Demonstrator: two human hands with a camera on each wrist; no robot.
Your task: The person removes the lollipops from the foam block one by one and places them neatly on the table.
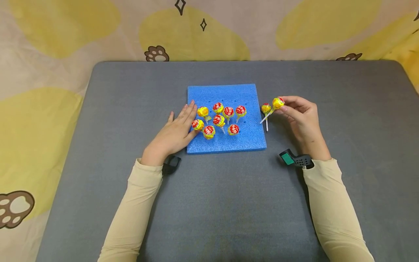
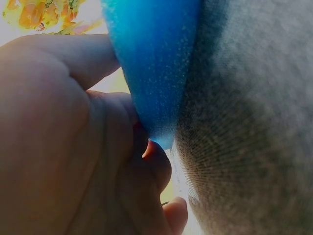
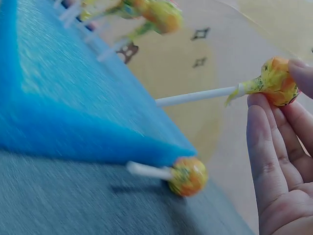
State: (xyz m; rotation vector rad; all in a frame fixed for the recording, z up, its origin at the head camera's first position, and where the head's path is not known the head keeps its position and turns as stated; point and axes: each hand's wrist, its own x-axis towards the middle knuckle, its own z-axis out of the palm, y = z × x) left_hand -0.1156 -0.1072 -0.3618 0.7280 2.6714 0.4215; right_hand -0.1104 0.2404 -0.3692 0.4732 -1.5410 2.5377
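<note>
A blue foam board (image 1: 226,143) lies on the table with several wrapped lollipops (image 1: 228,112) standing in it by their sticks. My left hand (image 1: 175,133) rests on the board's left edge, fingers stretched out and thumb toward the near lollipops. In the left wrist view the hand (image 2: 73,132) lies against the foam's side (image 2: 161,73). My right hand (image 1: 302,118) pinches a lollipop (image 1: 278,103) by its yellow-and-red candy, just right of the board. Its white stick points left and down, as the right wrist view shows. Another lollipop (image 3: 188,176) lies on the table beside the board's right edge.
The grey table (image 1: 229,203) extends around the board on all sides. Small holes dot the foam's top. A patterned yellow cloth (image 1: 196,32) hangs behind the table. Dark wrist cameras (image 1: 296,159) sit at both wrists.
</note>
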